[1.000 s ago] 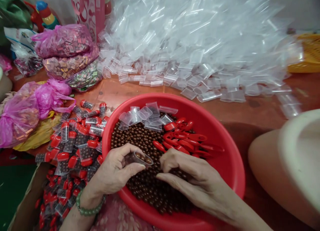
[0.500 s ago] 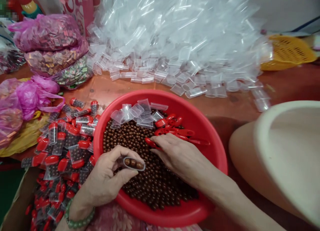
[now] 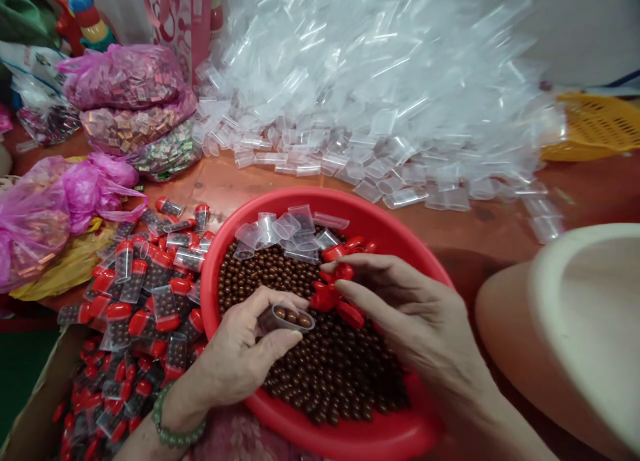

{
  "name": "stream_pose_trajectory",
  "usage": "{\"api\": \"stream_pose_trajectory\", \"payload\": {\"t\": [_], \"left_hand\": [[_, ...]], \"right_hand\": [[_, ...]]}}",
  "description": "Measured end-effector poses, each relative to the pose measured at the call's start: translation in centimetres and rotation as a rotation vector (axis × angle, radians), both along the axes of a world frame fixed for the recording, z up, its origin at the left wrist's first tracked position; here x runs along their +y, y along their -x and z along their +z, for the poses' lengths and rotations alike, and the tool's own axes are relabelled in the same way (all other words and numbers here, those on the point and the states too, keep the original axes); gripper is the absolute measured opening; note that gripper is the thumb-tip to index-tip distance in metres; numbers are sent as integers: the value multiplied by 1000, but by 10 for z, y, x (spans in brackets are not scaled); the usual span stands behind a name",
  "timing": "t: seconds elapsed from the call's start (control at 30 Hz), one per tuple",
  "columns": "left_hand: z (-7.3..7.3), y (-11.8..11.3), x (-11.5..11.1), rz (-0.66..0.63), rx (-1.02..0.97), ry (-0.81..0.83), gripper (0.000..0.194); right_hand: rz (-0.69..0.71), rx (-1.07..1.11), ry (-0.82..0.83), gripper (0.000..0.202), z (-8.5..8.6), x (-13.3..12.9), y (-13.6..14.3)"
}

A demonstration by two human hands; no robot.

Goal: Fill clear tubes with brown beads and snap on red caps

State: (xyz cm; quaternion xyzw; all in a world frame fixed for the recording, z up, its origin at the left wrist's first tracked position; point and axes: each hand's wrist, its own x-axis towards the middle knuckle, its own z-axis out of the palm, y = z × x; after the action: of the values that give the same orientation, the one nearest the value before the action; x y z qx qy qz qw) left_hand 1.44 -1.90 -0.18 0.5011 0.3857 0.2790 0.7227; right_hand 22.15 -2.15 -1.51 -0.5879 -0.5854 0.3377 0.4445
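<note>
My left hand (image 3: 237, 351) is closed round a clear plastic tube (image 3: 267, 320), its oval mouth tilted toward me and brown balls showing inside. To its right, my right hand (image 3: 420, 308) pinches a red plastic cap (image 3: 343, 272) between thumb and fingers. More red caps (image 3: 327, 297) hang or lie just under those fingertips; which of them are held I cannot tell. Both hands are over a red basin (image 3: 320, 196) full of small brown balls (image 3: 340, 371). Several uncapped clear tubes (image 3: 300, 224) rest on the balls at the far side.
Filled, red-capped tubes (image 3: 165, 308) are piled left of the basin. Behind it rises a large heap of clear tubes (image 3: 360, 114). Pink bags (image 3: 125, 81) of small wrapped pieces stand at the left, a yellow basket (image 3: 600, 124) and a beige tub (image 3: 525, 314) at the right.
My right hand has lifted from the caps in the basin and turned, bringing red caps nearer the tube. My left hand still holds the tube. The whole view has shifted slightly.
</note>
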Motion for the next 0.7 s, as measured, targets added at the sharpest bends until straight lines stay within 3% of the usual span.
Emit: {"api": "stream_pose_trajectory", "payload": {"t": [0.1,0.2,0.37,0.5,0.57,0.7], "left_hand": [[0,-6,-3,71,-113,79,16],[-1,-11,-6,126,-197,123,23],[-4,-14,-9,181,-185,160,39],[-6,-15,-9,204,-145,115,39],[-6,-16,-10,192,-131,109,39],[-5,-19,-10,198,-129,122,39]], "right_hand": [[-103,323,32,15,6,-10,14],[-141,369,-22,14,5,-22,23],[-113,72,-162,19,-1,-38,14],[143,-289,-349,35,-2,-38,4],[246,-358,-429,43,-2,-34,4],[239,-393,-446,44,-8,-32,7]]}}
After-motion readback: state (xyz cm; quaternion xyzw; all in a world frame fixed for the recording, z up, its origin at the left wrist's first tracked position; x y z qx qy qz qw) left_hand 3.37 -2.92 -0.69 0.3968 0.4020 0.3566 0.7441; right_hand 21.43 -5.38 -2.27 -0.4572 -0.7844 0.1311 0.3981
